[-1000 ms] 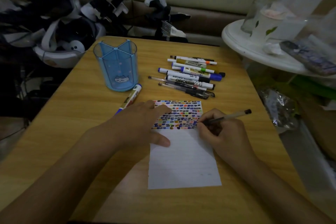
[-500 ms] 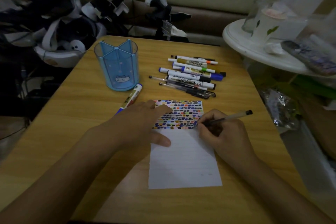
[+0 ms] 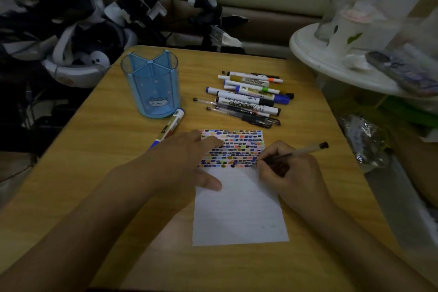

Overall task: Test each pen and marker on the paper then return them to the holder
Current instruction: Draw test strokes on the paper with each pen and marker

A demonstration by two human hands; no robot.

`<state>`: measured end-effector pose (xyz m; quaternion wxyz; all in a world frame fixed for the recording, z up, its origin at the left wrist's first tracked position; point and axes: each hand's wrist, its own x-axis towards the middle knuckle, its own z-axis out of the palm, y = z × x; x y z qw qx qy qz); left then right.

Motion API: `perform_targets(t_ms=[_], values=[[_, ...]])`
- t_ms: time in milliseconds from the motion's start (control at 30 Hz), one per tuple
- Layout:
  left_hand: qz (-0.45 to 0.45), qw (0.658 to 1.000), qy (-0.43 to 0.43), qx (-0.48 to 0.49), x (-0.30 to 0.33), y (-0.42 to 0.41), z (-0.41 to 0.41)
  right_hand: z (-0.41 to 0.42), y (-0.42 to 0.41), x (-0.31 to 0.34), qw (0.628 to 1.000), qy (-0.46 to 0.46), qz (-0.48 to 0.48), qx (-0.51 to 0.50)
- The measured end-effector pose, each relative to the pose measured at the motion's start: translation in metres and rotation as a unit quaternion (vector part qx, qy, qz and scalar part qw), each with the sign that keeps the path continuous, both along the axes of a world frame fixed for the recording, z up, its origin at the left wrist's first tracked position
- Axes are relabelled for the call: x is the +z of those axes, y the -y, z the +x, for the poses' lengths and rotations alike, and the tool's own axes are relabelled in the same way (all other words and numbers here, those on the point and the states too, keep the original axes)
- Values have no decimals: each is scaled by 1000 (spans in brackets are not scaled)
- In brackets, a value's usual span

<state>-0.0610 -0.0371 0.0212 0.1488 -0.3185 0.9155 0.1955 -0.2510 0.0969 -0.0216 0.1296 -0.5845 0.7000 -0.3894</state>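
One paper (image 3: 239, 206) lies near the desk (image 3: 94, 173) front edge; left hand (image 3: 182, 161) presses it flat-fingered, right hand (image 3: 286, 170) grips one pen (image 3: 301, 150) (unchanged). Roughly ten pens (image 3: 248, 99) lie behind; one marker (image 3: 171, 127) touches the single holder (image 3: 151, 85).

Left hand (image 3: 187, 161): palm down, fingers straight and spread, thumb stretched toward the right hand.
Right hand (image 3: 288, 170): fingers curled, pinching a slim clear-barrelled pen (image 3: 298, 151) with a black end cap, tip pointing toward the left hand.
Forearms: both bare, angled inward.
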Motion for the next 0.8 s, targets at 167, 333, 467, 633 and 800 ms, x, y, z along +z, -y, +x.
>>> perform_targets(t_ms=[167,333,467,633,800], values=[[5,1000,0,8,-1,1,0,0,0,-2,1000,2,5,-12],[8,1000,-2,11,-2,1,0,-1,0,0,1000,6,5,-15],[7,1000,-19,10,-5,3,1,-2,-1,-2,999,28,-8,-22],[12,999,-44,13,-10,7,4,-4,0,1,996,87,-25,-23],[26,991,-121,45,-11,6,3,-3,-1,6,991,133,-23,-14]])
